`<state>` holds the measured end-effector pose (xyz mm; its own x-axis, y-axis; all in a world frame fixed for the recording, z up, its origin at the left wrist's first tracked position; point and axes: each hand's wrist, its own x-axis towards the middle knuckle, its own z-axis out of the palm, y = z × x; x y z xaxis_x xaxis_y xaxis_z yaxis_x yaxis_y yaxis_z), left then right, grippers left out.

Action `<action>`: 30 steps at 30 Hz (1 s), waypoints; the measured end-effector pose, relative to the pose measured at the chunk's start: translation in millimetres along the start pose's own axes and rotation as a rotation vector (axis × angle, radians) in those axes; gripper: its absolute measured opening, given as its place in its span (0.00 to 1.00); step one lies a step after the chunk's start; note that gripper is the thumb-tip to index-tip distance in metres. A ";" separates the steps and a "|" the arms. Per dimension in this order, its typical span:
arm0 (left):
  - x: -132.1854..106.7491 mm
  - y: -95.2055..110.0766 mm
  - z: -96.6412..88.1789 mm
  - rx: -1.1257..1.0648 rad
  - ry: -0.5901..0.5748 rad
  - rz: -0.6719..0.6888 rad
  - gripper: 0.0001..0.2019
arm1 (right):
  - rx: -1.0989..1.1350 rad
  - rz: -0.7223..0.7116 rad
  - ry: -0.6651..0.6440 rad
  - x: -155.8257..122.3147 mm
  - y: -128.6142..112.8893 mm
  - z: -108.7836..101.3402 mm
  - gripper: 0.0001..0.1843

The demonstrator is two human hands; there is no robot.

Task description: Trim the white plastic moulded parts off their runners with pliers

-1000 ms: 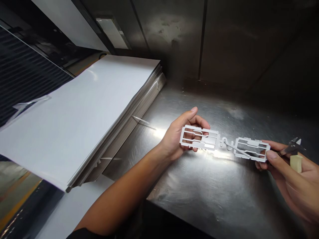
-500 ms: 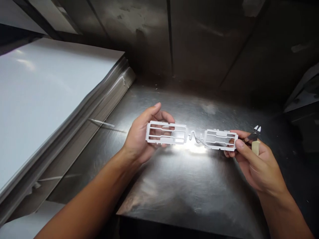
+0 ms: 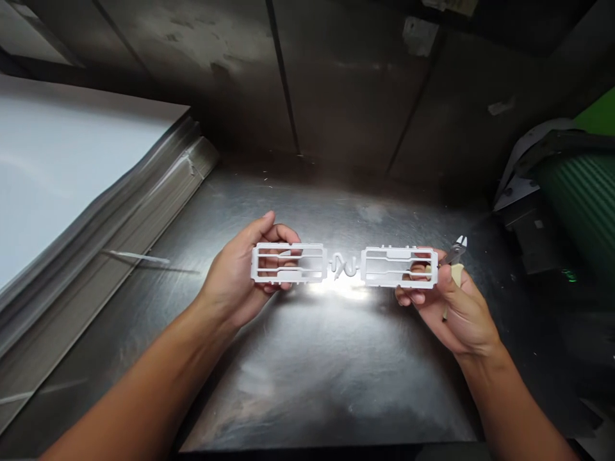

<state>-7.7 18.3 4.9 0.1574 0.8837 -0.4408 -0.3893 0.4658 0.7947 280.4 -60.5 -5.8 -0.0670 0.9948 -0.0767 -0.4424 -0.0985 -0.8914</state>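
So, fingertips first. On the left hand (image 3: pixel 230 285) the thumb sits along the top edge and the fingers (image 3: pixel 286 232) curl in behind, pinching the left frame (image 3: pixel 288 263) of a white moulded plastic part (image 3: pixel 344 264) near its outer end. The right hand (image 3: pixel 459 314) does the mirror thing on the right frame (image 3: pixel 398 267), with the thumb over the outer end and the fingers tucked under, closed on it. That same hand also has a pair of flush cutters (image 3: pixel 457 247) parked in the palm. The metal tips poke out past the knuckles and the cream handle (image 3: pixel 456 274) is just showing. Can't tell if the cutter blades are open or closed, they're too small to make out.

The part is 2 flat rectangular frames joined by 1 squiggly runner (image 3: pixel 339 262) in the middle. It's held level above the table, roughly over its centre, not touching it.

My read is that it's very light and fairly stiff across each frame. The thin inner bars and that skinny runner look like the weak spots, so it'd probably flex or snap there if twisted. The outer rails look like the safe place to grip, which is where both hands are.

Further out there's a shiny stainless steel table (image 3: pixel 327 365) with bright glare under the part, a stack of white sheets (image 3: pixel 72 173) at the left, and something green and ribbed (image 3: pixel 589 192) at the far right.
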 end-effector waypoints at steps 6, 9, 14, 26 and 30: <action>2.3 -3.7 -8.1 0.041 -0.217 -0.115 0.34 | -0.070 -0.025 0.075 2.4 -2.4 -2.3 0.24; 4.3 -5.7 -12.1 0.089 -0.346 -0.207 0.42 | -0.177 -0.084 0.096 5.7 -2.6 -8.0 0.24; 3.8 -7.6 -13.7 0.117 -0.506 -0.301 0.43 | -0.515 -0.402 0.285 9.4 3.8 -23.5 0.16; -4.3 -12.2 -5.0 0.158 -0.232 -0.028 0.28 | -0.793 -0.499 0.467 8.2 -1.7 -19.7 0.20; -9.5 -15.5 1.2 0.172 -0.193 0.203 0.28 | -0.801 -0.444 0.294 -1.6 5.7 -14.1 0.25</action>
<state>-2.1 2.8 -2.7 0.2681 0.9441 -0.1918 -0.2740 0.2655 0.9244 290.6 -62.2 -17.0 0.2350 0.9146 0.3292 0.3762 0.2267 -0.8984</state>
